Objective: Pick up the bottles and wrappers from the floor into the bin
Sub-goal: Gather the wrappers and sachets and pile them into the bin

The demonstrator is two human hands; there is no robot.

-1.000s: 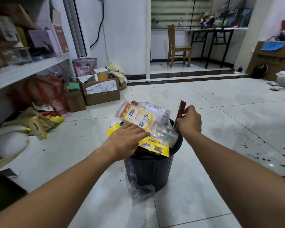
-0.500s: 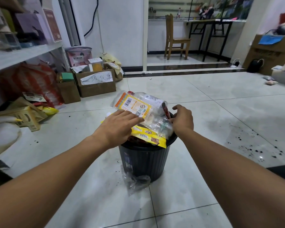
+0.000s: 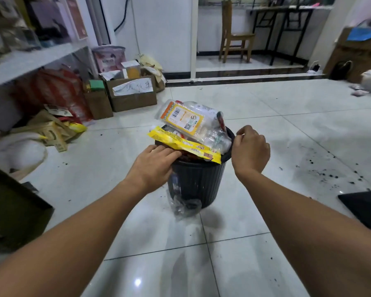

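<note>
A black ribbed bin (image 3: 198, 183) stands on the white tiled floor, heaped above its rim. On top lie a clear wrapper with an orange label (image 3: 183, 120), clear plastic bottles (image 3: 212, 136) and a long yellow wrapper (image 3: 184, 144) hanging over the near rim. A thin red-brown wrapper (image 3: 221, 123) sticks up at the right side of the heap. My left hand (image 3: 153, 166) rests on the bin's near left rim, fingers against the yellow wrapper. My right hand (image 3: 250, 150) hovers at the right rim, fingers loosely curled, holding nothing.
A crumpled clear plastic bag (image 3: 185, 205) lies at the bin's foot. Cardboard boxes (image 3: 133, 93) and a cluttered shelf (image 3: 30, 58) stand at the left. A wooden chair (image 3: 236, 33) is at the back. Dark specks (image 3: 330, 170) cover the floor to the right.
My right hand has let go of the red-brown wrapper, which now sits in the heap, and has drawn back. My left hand slid from the top of the pile to the near rim.
</note>
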